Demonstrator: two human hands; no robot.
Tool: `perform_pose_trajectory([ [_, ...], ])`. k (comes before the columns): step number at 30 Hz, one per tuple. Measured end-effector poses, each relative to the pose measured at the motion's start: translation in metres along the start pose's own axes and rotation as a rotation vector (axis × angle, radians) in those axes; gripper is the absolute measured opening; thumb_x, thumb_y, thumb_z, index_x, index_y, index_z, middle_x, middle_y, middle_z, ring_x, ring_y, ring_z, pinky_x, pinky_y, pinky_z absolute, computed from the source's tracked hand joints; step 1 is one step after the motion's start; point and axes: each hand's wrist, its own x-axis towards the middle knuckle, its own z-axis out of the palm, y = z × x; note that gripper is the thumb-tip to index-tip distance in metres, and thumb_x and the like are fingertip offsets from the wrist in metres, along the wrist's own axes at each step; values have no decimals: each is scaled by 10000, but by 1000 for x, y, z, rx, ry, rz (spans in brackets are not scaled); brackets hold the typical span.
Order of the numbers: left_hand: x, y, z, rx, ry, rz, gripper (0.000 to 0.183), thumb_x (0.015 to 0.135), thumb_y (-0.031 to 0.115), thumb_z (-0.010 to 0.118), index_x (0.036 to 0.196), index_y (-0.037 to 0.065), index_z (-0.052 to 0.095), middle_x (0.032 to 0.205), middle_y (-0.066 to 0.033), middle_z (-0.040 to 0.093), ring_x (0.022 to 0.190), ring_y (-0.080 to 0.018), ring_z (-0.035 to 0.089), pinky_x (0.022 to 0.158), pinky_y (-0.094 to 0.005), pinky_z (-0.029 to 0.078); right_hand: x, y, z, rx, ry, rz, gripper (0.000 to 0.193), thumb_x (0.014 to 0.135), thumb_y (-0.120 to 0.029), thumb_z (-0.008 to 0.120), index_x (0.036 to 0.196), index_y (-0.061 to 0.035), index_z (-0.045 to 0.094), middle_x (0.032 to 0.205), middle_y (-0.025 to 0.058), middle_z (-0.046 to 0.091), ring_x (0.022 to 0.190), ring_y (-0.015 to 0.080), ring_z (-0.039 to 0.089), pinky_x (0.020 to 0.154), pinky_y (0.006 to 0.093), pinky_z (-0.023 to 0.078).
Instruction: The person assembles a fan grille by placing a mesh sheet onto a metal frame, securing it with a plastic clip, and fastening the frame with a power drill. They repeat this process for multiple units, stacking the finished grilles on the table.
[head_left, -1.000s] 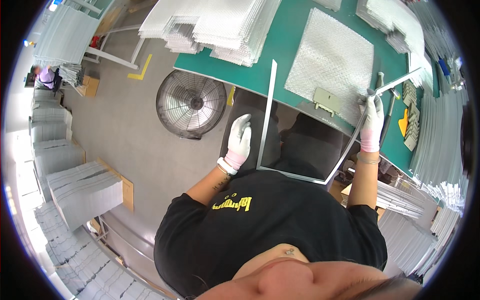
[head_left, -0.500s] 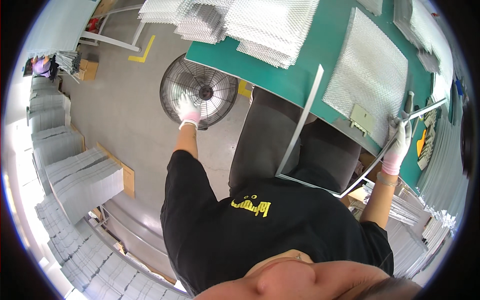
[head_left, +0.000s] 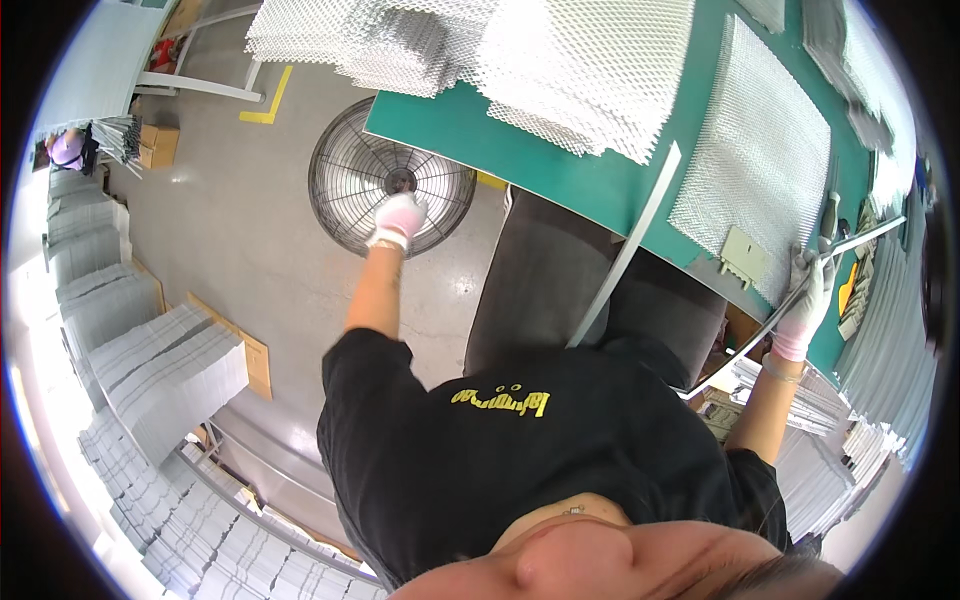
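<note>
My left hand (head_left: 400, 218), in a white and pink glove, is stretched out over a round floor fan (head_left: 345, 190) with a wire guard. Its fingers look curled in; whatever they may hold is hidden. A thin metal frame (head_left: 630, 245) leans across my lap and the table edge, its lower side partly covered by my black shirt. My right hand (head_left: 805, 300), gloved too, is closed around the frame's right side. Beside that hand lies a pale notched block (head_left: 744, 256) at the corner of a silver mesh sheet (head_left: 755, 150). A grey tool handle (head_left: 830, 213) is just beyond the fingers.
Stacked mesh sheets (head_left: 585, 70) cover the far part of the green table (head_left: 450, 130). Long metal strips (head_left: 885, 340) are piled at the right. Stacks of grey panels (head_left: 175, 370) and a cardboard box (head_left: 158, 146) stand to the left.
My left hand has shifted slightly right over the fan, and its spread fingers have curled in. My right hand still grips the frame, whose lower side has slipped behind my shirt.
</note>
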Motion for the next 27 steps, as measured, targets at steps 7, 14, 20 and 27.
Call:
perform_pose_trajectory([
  [7, -160, 211, -75, -1381, 596, 346, 373, 971, 104, 549, 1304, -64, 531, 1285, -225, 580, 1193, -294, 573, 1020, -362, 442, -18, -1, -4, -72, 12, 0, 387, 1016, -157, 541, 1348, 30, 473, 1067, 65, 609, 1038, 171, 620, 999, 284, 481],
  [14, -263, 304, -152, -1300, 377, 956, 116, 813, -33, 556, 832, 4, 664, 791, -80, 634, 800, -235, 615, 771, -352, 480, -22, -21, 8, -148, -138, 82, 481, 992, -211, 570, 1393, 19, 435, 977, 53, 626, 870, 105, 607, 799, 221, 495],
  [20, -280, 334, -194, -915, 746, 1289, 54, 785, 125, 696, 805, 118, 646, 753, 12, 615, 707, -173, 594, 724, -345, 433, -49, -28, 0, -161, -270, 174, 522, 1004, -215, 535, 1419, 63, 386, 953, 84, 657, 842, 135, 636, 808, 264, 497],
  [27, -261, 441, -130, -1904, -1002, 581, 488, 1007, 393, 547, 1308, 16, 480, 1241, -165, 587, 1106, -274, 590, 985, -428, 471, -112, -51, 2, -338, -57, 20, 649, 955, 9, 461, 1555, -57, 223, 995, 66, 621, 733, 78, 521, 683, 227, 481],
])
